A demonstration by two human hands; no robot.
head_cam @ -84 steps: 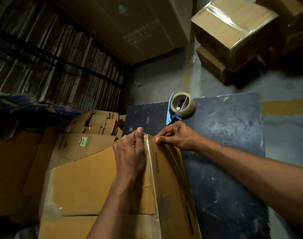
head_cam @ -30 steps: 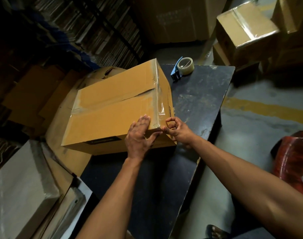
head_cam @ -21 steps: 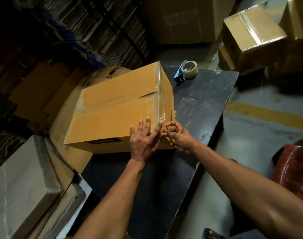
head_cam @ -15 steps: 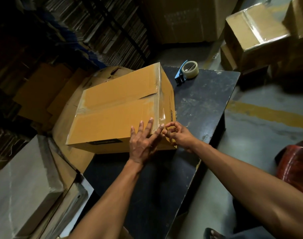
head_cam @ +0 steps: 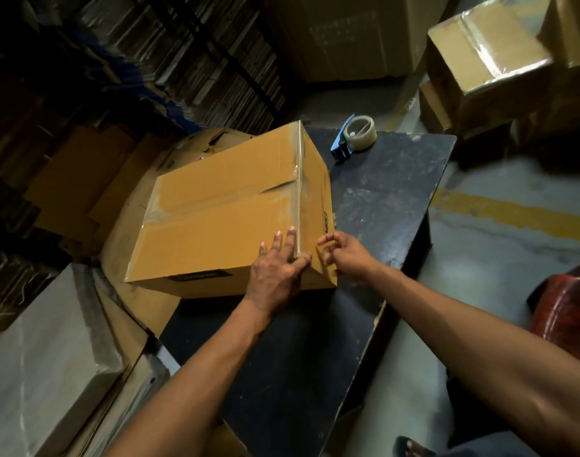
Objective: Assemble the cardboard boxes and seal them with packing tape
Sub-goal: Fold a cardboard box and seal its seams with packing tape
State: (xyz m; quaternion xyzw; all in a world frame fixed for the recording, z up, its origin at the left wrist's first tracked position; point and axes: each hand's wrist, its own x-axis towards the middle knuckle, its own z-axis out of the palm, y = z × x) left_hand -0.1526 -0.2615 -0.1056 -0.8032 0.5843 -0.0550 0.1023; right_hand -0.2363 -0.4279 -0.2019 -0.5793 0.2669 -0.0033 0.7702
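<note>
Dark table [head_cam: 364, 324] under my work, top scuffed w/ pale marks. Grey concrete floor [head_cam: 500, 258] to my right w/ a yellow painted stripe [head_cam: 513, 214] across it. Red shiny object [head_cam: 569, 311] at right edge, can't tell what. Rack of flat cardboard sheets on edge [head_cam: 170, 44] at back left, tightly packed. Pale wrapped bundle [head_cam: 41, 364] near left.

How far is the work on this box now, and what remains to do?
Done: the cardboard box on the black table is folded shut, with clear tape along its centre seam and right edge. In hand: the left hand presses flat on the near corner; the right hand, fingers curled, touches the taped side. The tape dispenser lies unused. Left: the underside, which is hidden.
</note>
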